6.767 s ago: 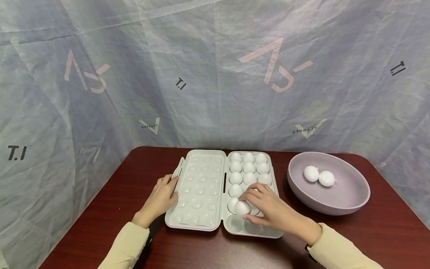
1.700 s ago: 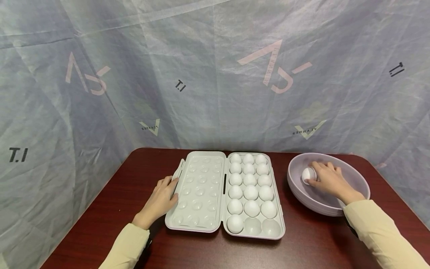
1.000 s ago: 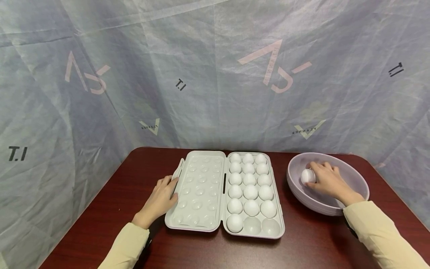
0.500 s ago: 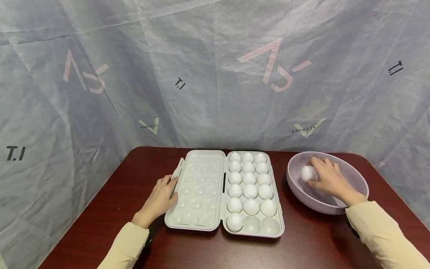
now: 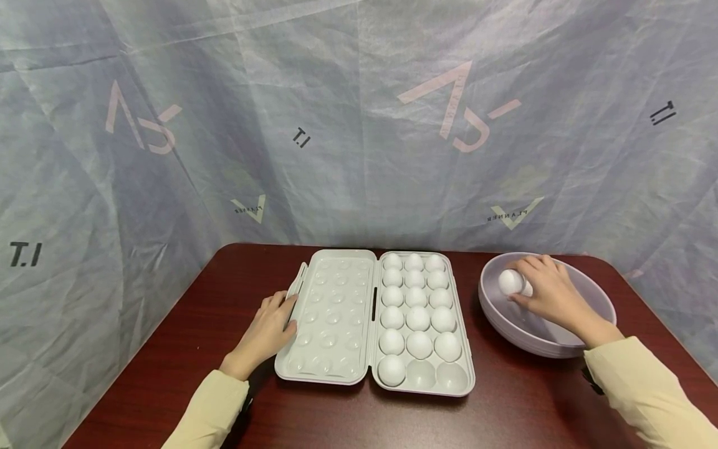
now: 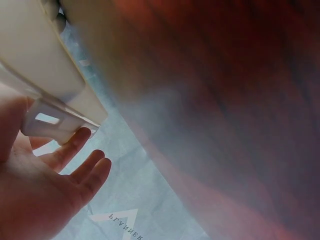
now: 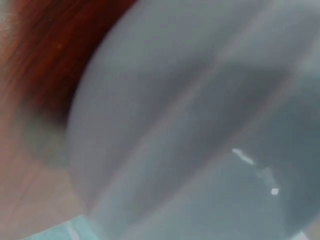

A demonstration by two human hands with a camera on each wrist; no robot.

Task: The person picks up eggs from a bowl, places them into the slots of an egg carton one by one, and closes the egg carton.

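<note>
Head view: smooth white egg point(image 5: 510, 282) pinched in fingers of right hand point(image 5: 552, 298), held above the inner left part of wide, shallow lilac-grey plastic bowl point(image 5: 563, 345), near its far rim. Fingers curled round egg, thumb below; cream sleeve point(image 5: 645, 393) running off lower right. Second egg in bowl not visible, possibly hidden by hand; cannot tell. Bowl standing on dark red-brown wooden table point(image 5: 196, 324), just right of pale grey plastic egg box point(image 5: 416, 388) lying open. Right half of box: sixteen white eggs point(image 5: 417, 318) seated in three columns, two nearest cups in middle and right columns unfilled. Left half: open hinged lid point(image 5: 331, 312) with rows of dimples, flat on table. Left hand point(image 5: 265, 333) resting against lid's left edge beside latch tab, fingers relaxed and nearly straight, gripping nothing. Left wrist view: palm and straight fingers point(image 6: 75, 172) just under white latch tab point(image 6: 55, 120), touching or close to it; table surface blurred red above. Right wrist view: blurred curve of bowl interior point(image 7: 200, 140) filling frame, patch of red table at upper left; hand and egg not discernible. Backdrop: creased blue-grey printed sheeting point(image 5: 359, 125) behind table on all sides.
</note>
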